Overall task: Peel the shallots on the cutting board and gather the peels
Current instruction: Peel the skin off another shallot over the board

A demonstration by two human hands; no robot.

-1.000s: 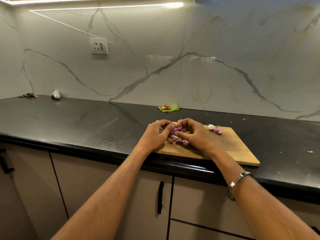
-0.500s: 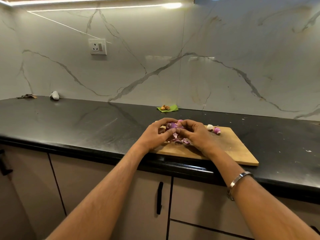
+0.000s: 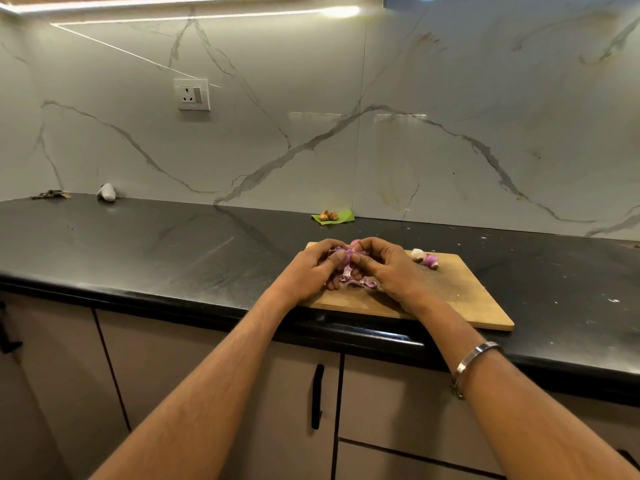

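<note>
A wooden cutting board (image 3: 464,299) lies at the front edge of the black counter. Above its left part, my left hand (image 3: 311,268) and my right hand (image 3: 388,268) meet, both pinching a purple shallot (image 3: 344,254) with loose skin between the fingertips. Under the hands a small heap of purple peels (image 3: 358,280) rests on the board. Two peeled pieces, one whitish (image 3: 417,253) and one pink (image 3: 431,260), lie on the board to the right of my right hand.
A green leaf with small brown pieces (image 3: 332,216) sits by the marble backsplash behind the board. A white object (image 3: 106,192) and dark scraps (image 3: 50,194) lie far left. Pale specks dot the black counter (image 3: 156,244) at right. Cabinet doors with black handles (image 3: 317,396) are below.
Both hands rose slightly off the peel heap and brought the shallot up between the fingertips. The pieces on the right have not moved.
</note>
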